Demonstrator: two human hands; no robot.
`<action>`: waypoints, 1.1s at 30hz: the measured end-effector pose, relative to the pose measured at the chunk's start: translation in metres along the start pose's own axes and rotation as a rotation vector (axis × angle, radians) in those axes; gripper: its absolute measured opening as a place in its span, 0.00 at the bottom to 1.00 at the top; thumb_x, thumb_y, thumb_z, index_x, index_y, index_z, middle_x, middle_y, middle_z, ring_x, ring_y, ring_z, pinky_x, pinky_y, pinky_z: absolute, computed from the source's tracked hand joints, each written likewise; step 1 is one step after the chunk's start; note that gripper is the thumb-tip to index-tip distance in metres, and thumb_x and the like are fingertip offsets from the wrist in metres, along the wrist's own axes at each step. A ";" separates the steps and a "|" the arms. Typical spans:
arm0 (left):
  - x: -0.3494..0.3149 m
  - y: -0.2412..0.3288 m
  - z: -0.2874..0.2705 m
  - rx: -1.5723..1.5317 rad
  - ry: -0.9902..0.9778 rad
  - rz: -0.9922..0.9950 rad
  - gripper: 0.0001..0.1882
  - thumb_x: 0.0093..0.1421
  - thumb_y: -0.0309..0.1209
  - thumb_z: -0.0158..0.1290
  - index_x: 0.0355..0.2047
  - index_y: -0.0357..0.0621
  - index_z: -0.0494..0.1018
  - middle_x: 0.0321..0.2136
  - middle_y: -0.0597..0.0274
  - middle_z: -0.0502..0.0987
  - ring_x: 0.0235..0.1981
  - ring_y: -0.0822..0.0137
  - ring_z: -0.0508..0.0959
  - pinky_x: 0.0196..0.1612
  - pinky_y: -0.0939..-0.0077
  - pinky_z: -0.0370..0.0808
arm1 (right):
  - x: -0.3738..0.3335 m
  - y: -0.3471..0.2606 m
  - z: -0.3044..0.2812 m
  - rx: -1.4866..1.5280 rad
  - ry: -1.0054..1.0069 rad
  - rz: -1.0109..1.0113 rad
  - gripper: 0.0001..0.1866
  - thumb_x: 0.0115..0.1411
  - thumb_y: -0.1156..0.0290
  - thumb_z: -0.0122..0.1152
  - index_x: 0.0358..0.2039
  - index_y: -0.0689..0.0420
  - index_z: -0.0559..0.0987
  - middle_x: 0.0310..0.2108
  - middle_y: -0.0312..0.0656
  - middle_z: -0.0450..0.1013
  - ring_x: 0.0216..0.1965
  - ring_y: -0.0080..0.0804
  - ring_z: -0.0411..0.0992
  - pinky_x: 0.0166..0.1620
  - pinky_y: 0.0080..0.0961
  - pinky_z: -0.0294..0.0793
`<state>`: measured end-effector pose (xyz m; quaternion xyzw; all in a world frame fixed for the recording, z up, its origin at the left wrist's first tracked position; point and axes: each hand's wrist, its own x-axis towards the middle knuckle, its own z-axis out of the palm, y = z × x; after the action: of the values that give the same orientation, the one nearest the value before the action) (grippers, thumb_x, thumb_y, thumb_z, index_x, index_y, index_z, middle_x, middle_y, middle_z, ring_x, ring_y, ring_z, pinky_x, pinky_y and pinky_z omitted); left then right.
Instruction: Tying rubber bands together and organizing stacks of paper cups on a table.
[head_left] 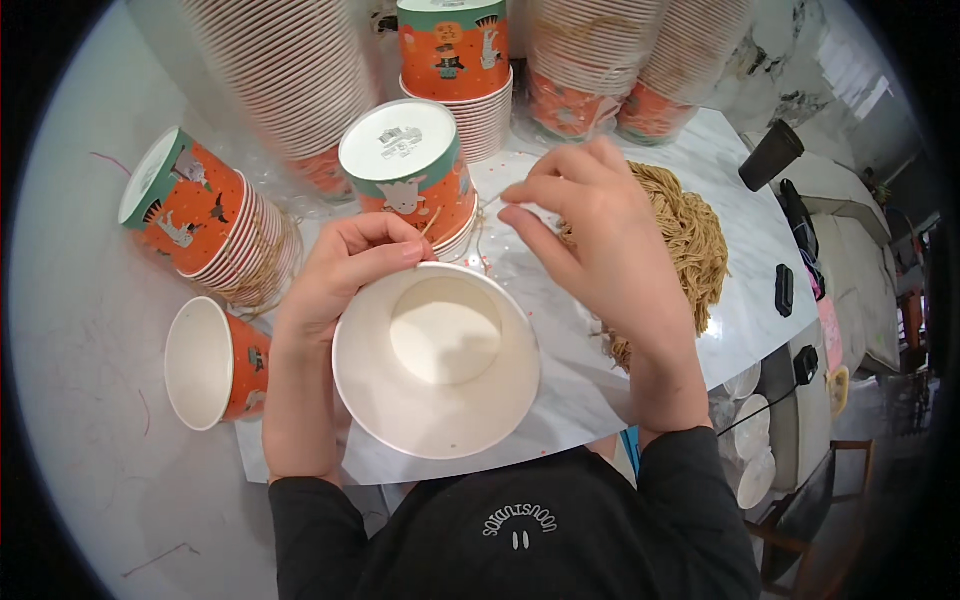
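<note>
A white-lined paper bucket (440, 420) tilts with its open mouth toward me. My left hand (350, 265) grips its far rim, thumb and fingers pinched there. A short tan string (432, 221) sticks up beside those fingertips. To the right, my right hand (600, 220) is raised, thumb and forefinger tips close together; a thin strand seems to hang by them, too fine to make out. Beneath and beside that hand lies a heap of tan strings (690, 240). Just beyond the bucket, an upside-down stack of orange and green paper buckets (415, 190) stands on the table.
Another paper bucket (200, 362) lies on its side at the left, near a leaning stack of buckets (205, 210). Tall bagged stacks (275, 70) line the back. A black cup (772, 155) and a small black object (784, 290) sit on the table's right side.
</note>
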<state>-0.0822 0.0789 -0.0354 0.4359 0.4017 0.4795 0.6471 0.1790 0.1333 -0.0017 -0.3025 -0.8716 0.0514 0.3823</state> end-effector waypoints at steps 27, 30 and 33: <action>0.014 -0.025 0.009 0.052 0.034 -0.039 0.05 0.66 0.29 0.58 0.38 0.40 0.79 0.33 0.67 0.82 0.33 0.78 0.80 0.38 0.83 0.76 | 0.002 0.019 0.012 0.263 -0.274 -0.154 0.13 0.56 0.81 0.65 0.43 0.59 0.84 0.41 0.41 0.78 0.45 0.44 0.72 0.44 0.34 0.75; 0.015 -0.023 0.016 0.014 0.034 -0.078 0.05 0.66 0.29 0.57 0.37 0.40 0.78 0.33 0.67 0.82 0.32 0.79 0.80 0.37 0.83 0.76 | 0.006 0.019 0.021 0.290 -0.165 -0.250 0.16 0.54 0.82 0.66 0.44 0.56 0.85 0.43 0.38 0.79 0.46 0.41 0.72 0.48 0.34 0.75; 0.017 -0.023 0.017 0.003 0.024 -0.119 0.04 0.66 0.28 0.57 0.37 0.40 0.78 0.33 0.67 0.82 0.32 0.79 0.80 0.37 0.84 0.76 | 0.009 0.025 0.033 0.346 -0.125 -0.288 0.15 0.54 0.81 0.67 0.42 0.54 0.86 0.43 0.37 0.79 0.47 0.39 0.72 0.50 0.34 0.75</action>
<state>-0.0562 0.0883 -0.0538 0.4063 0.4354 0.4448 0.6690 0.1635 0.1634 -0.0274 -0.1011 -0.9061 0.1634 0.3769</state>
